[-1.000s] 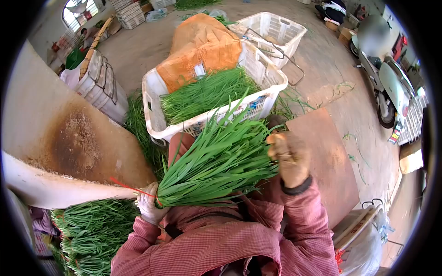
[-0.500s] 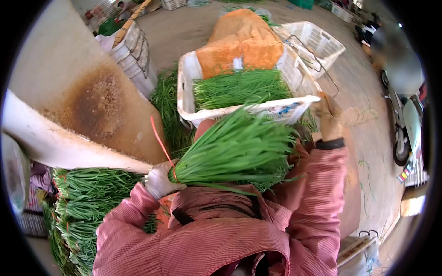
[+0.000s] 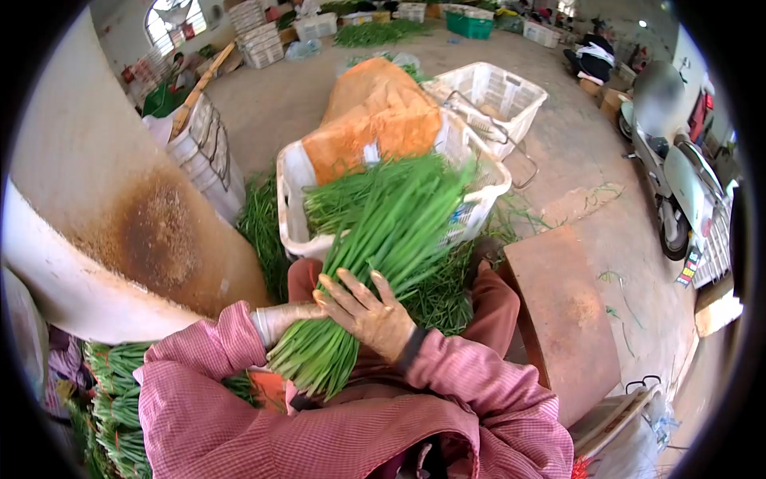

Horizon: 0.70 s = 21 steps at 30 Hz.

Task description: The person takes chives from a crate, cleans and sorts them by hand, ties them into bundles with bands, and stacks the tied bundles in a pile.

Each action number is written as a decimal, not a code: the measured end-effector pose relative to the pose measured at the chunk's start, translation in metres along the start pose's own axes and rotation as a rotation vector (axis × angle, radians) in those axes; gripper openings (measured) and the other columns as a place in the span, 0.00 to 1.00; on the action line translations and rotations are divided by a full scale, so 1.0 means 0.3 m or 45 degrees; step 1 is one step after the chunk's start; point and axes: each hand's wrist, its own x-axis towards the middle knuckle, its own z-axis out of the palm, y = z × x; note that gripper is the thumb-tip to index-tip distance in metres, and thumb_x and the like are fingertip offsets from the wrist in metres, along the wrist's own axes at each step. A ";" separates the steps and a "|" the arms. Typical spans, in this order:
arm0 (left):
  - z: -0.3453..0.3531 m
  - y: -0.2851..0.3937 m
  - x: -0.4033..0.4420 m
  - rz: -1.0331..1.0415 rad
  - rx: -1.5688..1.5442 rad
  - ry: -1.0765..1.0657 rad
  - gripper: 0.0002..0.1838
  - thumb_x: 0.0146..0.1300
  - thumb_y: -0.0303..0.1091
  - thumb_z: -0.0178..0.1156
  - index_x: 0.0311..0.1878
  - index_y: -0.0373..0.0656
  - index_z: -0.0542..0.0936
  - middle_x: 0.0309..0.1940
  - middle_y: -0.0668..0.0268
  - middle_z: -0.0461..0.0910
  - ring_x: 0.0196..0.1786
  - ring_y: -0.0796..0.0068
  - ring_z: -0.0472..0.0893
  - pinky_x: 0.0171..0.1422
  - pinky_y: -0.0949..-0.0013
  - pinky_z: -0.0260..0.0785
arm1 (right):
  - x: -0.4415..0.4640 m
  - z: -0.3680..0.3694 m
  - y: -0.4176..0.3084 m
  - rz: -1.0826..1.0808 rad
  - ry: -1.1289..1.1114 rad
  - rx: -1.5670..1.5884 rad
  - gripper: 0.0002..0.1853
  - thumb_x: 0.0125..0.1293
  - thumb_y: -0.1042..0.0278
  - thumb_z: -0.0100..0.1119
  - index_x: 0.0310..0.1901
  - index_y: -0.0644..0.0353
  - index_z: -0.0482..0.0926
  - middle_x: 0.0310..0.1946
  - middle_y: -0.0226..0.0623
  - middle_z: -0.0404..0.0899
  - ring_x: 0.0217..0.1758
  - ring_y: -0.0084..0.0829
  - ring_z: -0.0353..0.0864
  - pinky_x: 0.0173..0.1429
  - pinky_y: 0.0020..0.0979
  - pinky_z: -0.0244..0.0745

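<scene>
A thick bunch of garlic chives (image 3: 399, 231) slants across my lap, cut ends toward me and leaf tips over the near rim of a white crate (image 3: 297, 231). My left hand (image 3: 289, 319), in a pale glove, grips it from the left near the cut ends; most of its fingers are hidden beneath. On top lies my right hand (image 3: 369, 313), fingers stretched and spread against the stalks. More loose chives (image 3: 331, 203) fill the crate, whose far side is draped with an orange cloth (image 3: 375, 120). The red tie seen earlier is hidden.
Tied chive bundles (image 3: 120, 399) are stacked at my lower left, beside a stained pale slab (image 3: 167, 239). A brown board (image 3: 562, 303) stands at my right. Behind the crate is a second white crate (image 3: 511, 104). A scooter (image 3: 678, 188) is parked at far right.
My right hand has come in from beyond the crate's right corner onto the bunch. The bunch has swung to point more away from me, and the camera view has tilted up.
</scene>
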 end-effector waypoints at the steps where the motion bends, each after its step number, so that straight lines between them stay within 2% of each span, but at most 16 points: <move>1: -0.020 0.019 0.007 0.091 0.194 -0.057 0.25 0.58 0.46 0.54 0.54 0.40 0.67 0.49 0.62 0.72 0.46 0.73 0.73 0.53 0.67 0.67 | 0.029 -0.011 0.024 -0.033 0.058 0.002 0.24 0.58 0.63 0.41 0.59 0.43 0.61 0.60 0.26 0.60 0.64 0.28 0.55 0.65 0.45 0.44; 2: -0.013 0.054 -0.019 0.193 0.222 -0.068 0.22 0.62 0.44 0.48 0.55 0.39 0.66 0.51 0.64 0.70 0.48 0.75 0.71 0.55 0.67 0.65 | 0.039 -0.034 0.053 -0.081 0.090 -0.085 0.27 0.53 0.58 0.49 0.58 0.46 0.63 0.57 0.28 0.64 0.62 0.28 0.59 0.65 0.44 0.46; 3: -0.281 0.025 0.047 0.084 -0.186 -0.672 0.22 0.64 0.42 0.45 0.57 0.39 0.65 0.53 0.62 0.69 0.51 0.73 0.70 0.59 0.67 0.62 | 0.062 -0.081 0.079 -0.076 0.100 -0.113 0.27 0.53 0.58 0.49 0.58 0.46 0.63 0.57 0.28 0.64 0.62 0.28 0.59 0.65 0.44 0.46; 4: -0.353 0.057 0.020 0.090 -0.165 -0.683 0.22 0.64 0.42 0.45 0.57 0.39 0.65 0.53 0.62 0.69 0.51 0.73 0.70 0.59 0.67 0.62 | 0.093 -0.141 0.107 0.064 -0.036 0.078 0.29 0.50 0.55 0.53 0.56 0.47 0.64 0.56 0.31 0.65 0.60 0.30 0.62 0.65 0.44 0.47; 5: -0.406 0.086 -0.005 0.319 0.109 -0.441 0.26 0.63 0.45 0.47 0.59 0.39 0.61 0.55 0.61 0.66 0.55 0.71 0.67 0.61 0.65 0.60 | 0.118 -0.177 0.133 0.201 -0.175 0.277 0.32 0.46 0.52 0.57 0.55 0.49 0.66 0.55 0.33 0.66 0.58 0.32 0.65 0.65 0.44 0.47; 6: -0.439 0.117 -0.029 0.544 0.377 -0.184 0.30 0.61 0.48 0.48 0.61 0.39 0.58 0.58 0.59 0.63 0.58 0.68 0.65 0.63 0.63 0.58 | 0.135 -0.171 0.163 0.367 -0.006 0.584 0.37 0.39 0.49 0.63 0.53 0.53 0.67 0.52 0.38 0.68 0.54 0.37 0.68 0.62 0.43 0.54; 7: -0.451 0.161 -0.049 0.765 0.649 0.087 0.34 0.60 0.51 0.49 0.63 0.40 0.54 0.60 0.58 0.60 0.61 0.65 0.62 0.64 0.62 0.56 | 0.195 -0.291 0.215 0.482 -0.307 1.046 0.32 0.45 0.50 0.61 0.51 0.58 0.68 0.50 0.40 0.70 0.53 0.37 0.70 0.58 0.41 0.62; 8: -0.142 0.203 -0.115 1.107 0.780 0.005 0.47 0.51 0.61 0.54 0.64 0.36 0.50 0.62 0.53 0.55 0.65 0.62 0.55 0.68 0.62 0.47 | 0.194 -0.196 0.234 0.533 -0.014 1.521 0.34 0.44 0.48 0.63 0.49 0.61 0.68 0.44 0.39 0.74 0.49 0.36 0.72 0.55 0.35 0.65; 10: -0.030 0.149 -0.026 1.345 0.724 0.216 0.58 0.42 0.62 0.60 0.66 0.38 0.41 0.65 0.50 0.47 0.68 0.59 0.48 0.70 0.59 0.37 | 0.220 -0.125 0.267 0.491 0.266 1.873 0.32 0.39 0.50 0.70 0.42 0.65 0.73 0.37 0.38 0.78 0.45 0.31 0.76 0.53 0.27 0.67; 11: 0.026 0.135 0.048 1.344 0.593 0.074 0.57 0.41 0.56 0.64 0.66 0.38 0.42 0.65 0.53 0.48 0.68 0.61 0.46 0.70 0.62 0.37 | 0.245 -0.159 0.299 0.616 -0.024 1.913 0.29 0.37 0.55 0.73 0.40 0.63 0.75 0.36 0.39 0.79 0.44 0.32 0.76 0.51 0.27 0.69; 13: 0.147 0.105 0.116 1.239 -0.055 -0.130 0.42 0.46 0.40 0.62 0.62 0.38 0.53 0.55 0.59 0.63 0.57 0.64 0.66 0.62 0.62 0.58 | 0.280 -0.175 0.293 0.722 -0.126 2.131 0.35 0.43 0.56 0.70 0.51 0.64 0.68 0.44 0.42 0.75 0.45 0.31 0.74 0.51 0.30 0.69; 15: 0.137 0.094 0.179 0.997 -0.436 -0.123 0.41 0.47 0.35 0.60 0.64 0.44 0.52 0.57 0.58 0.61 0.55 0.63 0.68 0.55 0.61 0.66 | 0.291 -0.099 0.328 0.575 0.159 1.645 0.38 0.44 0.55 0.70 0.54 0.65 0.63 0.46 0.41 0.72 0.48 0.30 0.71 0.52 0.30 0.69; 16: 0.148 0.091 0.200 1.095 -0.501 -0.125 0.36 0.47 0.34 0.59 0.60 0.42 0.56 0.51 0.59 0.66 0.50 0.64 0.71 0.53 0.62 0.68 | 0.267 -0.064 0.322 0.594 0.145 1.650 0.38 0.44 0.55 0.70 0.54 0.65 0.63 0.46 0.41 0.72 0.48 0.30 0.71 0.52 0.30 0.69; 18: 0.131 0.102 0.217 1.269 -0.553 -0.049 0.30 0.49 0.36 0.58 0.56 0.39 0.62 0.46 0.59 0.72 0.45 0.64 0.75 0.50 0.62 0.70 | 0.215 0.016 0.316 0.744 -0.127 1.838 0.41 0.44 0.54 0.69 0.56 0.64 0.59 0.47 0.40 0.71 0.49 0.30 0.70 0.53 0.30 0.68; 19: 0.090 0.105 0.228 1.340 -0.547 0.038 0.29 0.50 0.38 0.57 0.55 0.39 0.64 0.45 0.58 0.72 0.45 0.62 0.75 0.50 0.61 0.71 | 0.139 0.101 0.298 0.562 -0.081 1.962 0.39 0.46 0.54 0.68 0.56 0.64 0.60 0.47 0.40 0.71 0.49 0.29 0.70 0.53 0.30 0.68; 21: -0.002 0.115 0.239 1.361 -0.621 0.103 0.29 0.51 0.43 0.56 0.54 0.38 0.65 0.45 0.56 0.72 0.45 0.61 0.75 0.49 0.60 0.71 | -0.040 0.073 0.237 0.736 -0.694 2.038 0.41 0.47 0.53 0.66 0.58 0.63 0.58 0.49 0.45 0.70 0.51 0.35 0.71 0.57 0.34 0.66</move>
